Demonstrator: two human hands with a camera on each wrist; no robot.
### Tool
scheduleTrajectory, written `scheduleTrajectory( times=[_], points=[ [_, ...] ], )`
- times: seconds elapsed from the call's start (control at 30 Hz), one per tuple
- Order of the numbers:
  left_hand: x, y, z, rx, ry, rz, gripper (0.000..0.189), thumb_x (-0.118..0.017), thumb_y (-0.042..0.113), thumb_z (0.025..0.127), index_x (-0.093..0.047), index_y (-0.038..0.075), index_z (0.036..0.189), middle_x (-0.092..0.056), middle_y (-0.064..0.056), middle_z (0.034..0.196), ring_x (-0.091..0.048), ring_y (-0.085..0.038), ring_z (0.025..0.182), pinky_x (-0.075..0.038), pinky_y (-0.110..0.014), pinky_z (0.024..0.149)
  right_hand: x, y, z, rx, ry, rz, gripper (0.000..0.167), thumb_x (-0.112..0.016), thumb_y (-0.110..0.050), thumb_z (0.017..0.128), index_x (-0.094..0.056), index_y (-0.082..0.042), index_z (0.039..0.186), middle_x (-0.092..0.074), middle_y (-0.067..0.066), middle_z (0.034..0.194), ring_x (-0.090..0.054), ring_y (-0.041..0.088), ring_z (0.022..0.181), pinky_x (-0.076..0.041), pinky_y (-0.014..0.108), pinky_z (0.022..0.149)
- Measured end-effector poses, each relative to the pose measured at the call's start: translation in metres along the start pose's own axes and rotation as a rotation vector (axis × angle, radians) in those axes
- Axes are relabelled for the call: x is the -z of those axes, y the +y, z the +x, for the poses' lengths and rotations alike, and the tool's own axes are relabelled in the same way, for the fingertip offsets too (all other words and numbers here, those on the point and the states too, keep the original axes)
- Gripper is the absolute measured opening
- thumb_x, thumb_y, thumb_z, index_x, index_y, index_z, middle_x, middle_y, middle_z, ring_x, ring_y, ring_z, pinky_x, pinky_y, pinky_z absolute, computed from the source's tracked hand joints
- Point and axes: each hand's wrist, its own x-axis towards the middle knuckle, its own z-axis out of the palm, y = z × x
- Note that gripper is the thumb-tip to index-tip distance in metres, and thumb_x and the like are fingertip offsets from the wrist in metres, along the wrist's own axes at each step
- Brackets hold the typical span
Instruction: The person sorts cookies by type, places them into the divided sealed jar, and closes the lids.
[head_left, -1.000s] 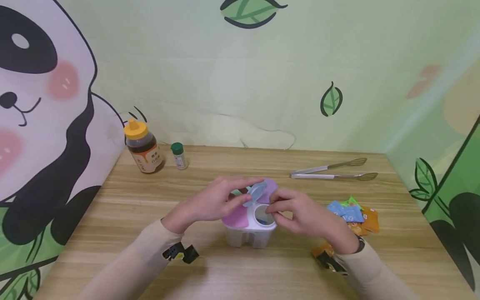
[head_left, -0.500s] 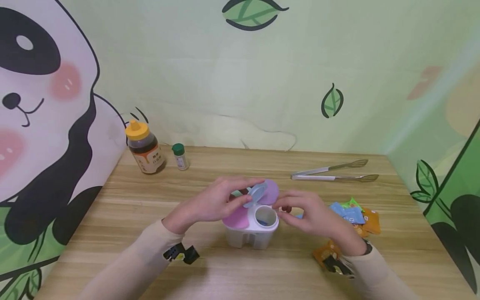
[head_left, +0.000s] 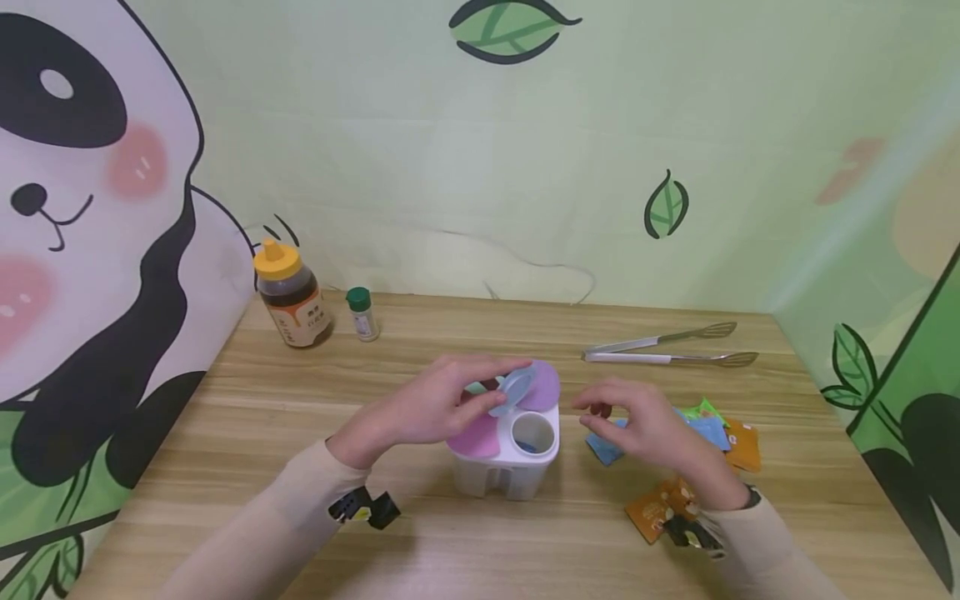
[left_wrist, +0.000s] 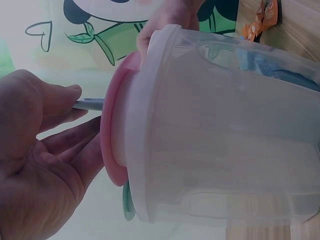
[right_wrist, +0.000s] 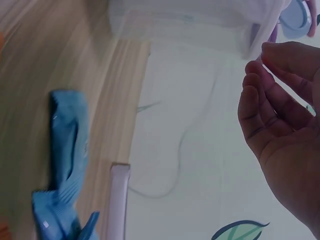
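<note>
A whitish see-through storage box [head_left: 491, 478] with pink [head_left: 477, 438], purple [head_left: 545, 383] and blue lids stands mid-table. Between thumb and fingers, my left hand [head_left: 435, 404] pinches the raised blue lid [head_left: 517, 388]; the left wrist view shows this lid [left_wrist: 90, 104] edge-on beyond the pink one. Below it the round opening [head_left: 546, 423] is uncovered, and something blue lies inside. To the right of the box hovers my right hand [head_left: 636, 421], fingers loosely bent, holding nothing. Under its fingertips a blue packet [head_left: 604, 445] lies on the table.
Orange [head_left: 647, 514], blue [head_left: 711, 432] and green [head_left: 706, 407] packets lie right, partly behind my right arm. Open tongs [head_left: 630, 357] rest at the back right. Back left stand a yellow-capped jar [head_left: 296, 308] and a green-capped shaker [head_left: 363, 320]. A wall rises behind the table.
My right hand has drawn back rightward from the round opening, uncovering the blue packet beneath it. The left hand keeps its pinch on the blue lid. The view has shifted slightly.
</note>
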Motion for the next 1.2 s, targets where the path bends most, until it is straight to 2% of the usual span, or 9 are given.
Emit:
scheduleTrajectory(
  times=[0.23, 0.53, 0.7, 0.87, 1.2],
  points=[
    [0.000, -0.001, 0.000, -0.006, -0.001, 0.007, 0.045, -0.057, 0.013, 0.098, -0.050, 0.011, 0.143, -0.061, -0.008, 0.134, -0.067, -0.013, 0.101, -0.054, -0.023, 0.085, 0.001, 0.011, -0.007, -0.097, -0.032, -0.041, 0.022, -0.075, -0.003, 0.083, -0.072, -0.012, 0.102, -0.072, -0.003, 0.094, -0.060, 0.001, 0.078, -0.056, 0.026, 0.067],
    [0.001, -0.001, 0.001, -0.015, 0.008, 0.017, 0.045, -0.056, 0.014, 0.099, -0.050, 0.011, 0.143, -0.059, -0.008, 0.137, -0.066, -0.013, 0.102, -0.054, -0.027, 0.087, -0.002, 0.029, -0.017, -0.191, -0.074, -0.061, 0.023, -0.074, -0.001, 0.083, -0.072, -0.007, 0.105, -0.073, 0.006, 0.094, -0.061, 0.005, 0.076, -0.056, 0.028, 0.067],
    [0.000, -0.001, 0.001, -0.020, 0.007, 0.001, 0.045, -0.056, 0.014, 0.099, -0.050, 0.010, 0.143, -0.059, -0.008, 0.136, -0.066, -0.013, 0.102, -0.054, -0.025, 0.087, -0.003, 0.036, -0.021, -0.234, -0.137, -0.083, 0.022, -0.073, -0.001, 0.083, -0.072, -0.003, 0.105, -0.073, 0.009, 0.095, -0.061, 0.007, 0.076, -0.056, 0.028, 0.067],
    [0.000, -0.001, 0.001, -0.015, 0.002, -0.001, 0.045, -0.056, 0.015, 0.099, -0.049, 0.011, 0.143, -0.060, -0.007, 0.136, -0.065, -0.013, 0.102, -0.054, -0.025, 0.086, -0.005, 0.040, -0.025, -0.271, -0.207, -0.130, 0.022, -0.073, -0.004, 0.083, -0.072, -0.006, 0.106, -0.072, 0.007, 0.099, -0.061, 0.009, 0.079, -0.055, 0.029, 0.070],
    [0.000, -0.002, 0.001, -0.001, 0.003, 0.011, 0.045, -0.056, 0.015, 0.099, -0.050, 0.012, 0.143, -0.060, -0.007, 0.135, -0.065, -0.012, 0.102, -0.054, -0.025, 0.086, -0.005, 0.044, -0.031, -0.311, -0.314, -0.148, 0.027, -0.074, -0.004, 0.083, -0.071, -0.005, 0.110, -0.071, 0.006, 0.105, -0.064, 0.018, 0.087, -0.055, 0.032, 0.074]
  ],
)
